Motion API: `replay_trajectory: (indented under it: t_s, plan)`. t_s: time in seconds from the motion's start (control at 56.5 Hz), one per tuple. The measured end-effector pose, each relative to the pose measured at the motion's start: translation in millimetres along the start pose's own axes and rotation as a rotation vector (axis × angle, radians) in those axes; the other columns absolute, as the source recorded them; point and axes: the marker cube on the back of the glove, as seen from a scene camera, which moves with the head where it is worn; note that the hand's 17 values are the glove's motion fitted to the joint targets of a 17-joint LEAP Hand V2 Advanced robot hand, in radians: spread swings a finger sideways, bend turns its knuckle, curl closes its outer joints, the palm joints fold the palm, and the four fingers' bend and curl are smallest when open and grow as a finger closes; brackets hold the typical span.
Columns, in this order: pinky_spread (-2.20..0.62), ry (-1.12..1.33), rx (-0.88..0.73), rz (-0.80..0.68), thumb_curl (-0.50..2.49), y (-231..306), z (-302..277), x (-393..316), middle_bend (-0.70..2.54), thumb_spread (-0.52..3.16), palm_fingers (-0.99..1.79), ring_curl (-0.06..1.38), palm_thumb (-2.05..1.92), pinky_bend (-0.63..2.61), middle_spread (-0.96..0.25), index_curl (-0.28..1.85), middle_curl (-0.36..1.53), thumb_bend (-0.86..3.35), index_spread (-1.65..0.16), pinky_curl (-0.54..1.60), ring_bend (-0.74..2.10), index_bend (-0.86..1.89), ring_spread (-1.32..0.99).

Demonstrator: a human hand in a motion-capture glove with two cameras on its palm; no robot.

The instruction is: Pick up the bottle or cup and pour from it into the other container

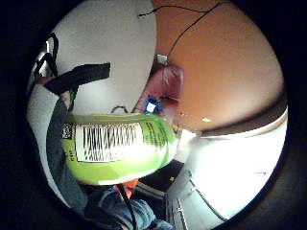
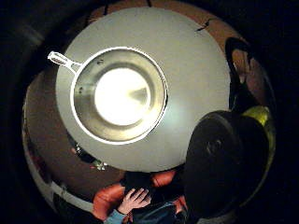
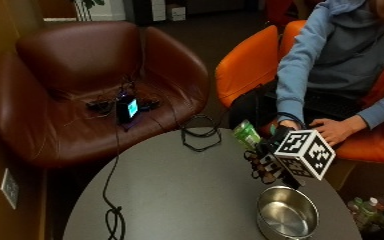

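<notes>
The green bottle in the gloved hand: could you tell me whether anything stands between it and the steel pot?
Nothing visible does. The right hand holds the green bottle above the table, beside the open, empty-looking steel pot.

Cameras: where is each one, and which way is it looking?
Outside view: across the table, facing the seated person; right hand holds the green bottle above the pot.
Thumb side: on the palm, looking down into the pot; bare hand shows.
Little finger side: on the palm, against the bottle.
All share the bottle.
</notes>
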Motion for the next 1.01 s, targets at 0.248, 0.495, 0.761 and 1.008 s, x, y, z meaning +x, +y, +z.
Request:
replay_trajectory:
  t_s: [0.248, 0.495, 0.761, 1.008]
  plan:
    - [-0.30, 0.148, 0.033, 0.041, 0.75, -7, -12, -15, 0.42, 0.10, 1.28, 0.48, 0.98, 0.36, -0.13, 0.52, 0.51, -0.04, -0.19, 0.39, 0.52, 0.18, -0.21]
    - [-0.30, 0.191, 0.047, 0.050, 0.75, -10, -14, -28, 0.43, 0.10, 1.28, 0.47, 0.97, 0.37, -0.13, 0.52, 0.51, -0.04, -0.20, 0.38, 0.52, 0.18, -0.21]
    - [-0.30, 0.207, 0.074, 0.048, 0.75, -11, -5, -38, 0.43, 0.11, 1.29, 0.47, 0.96, 0.37, -0.14, 0.52, 0.51, -0.04, -0.20, 0.38, 0.52, 0.18, -0.21]
    - [-0.31, 0.206, 0.080, 0.041, 0.75, -14, 3, -46, 0.43, 0.12, 1.29, 0.47, 0.95, 0.38, -0.14, 0.52, 0.51, -0.04, -0.21, 0.38, 0.53, 0.18, -0.22]
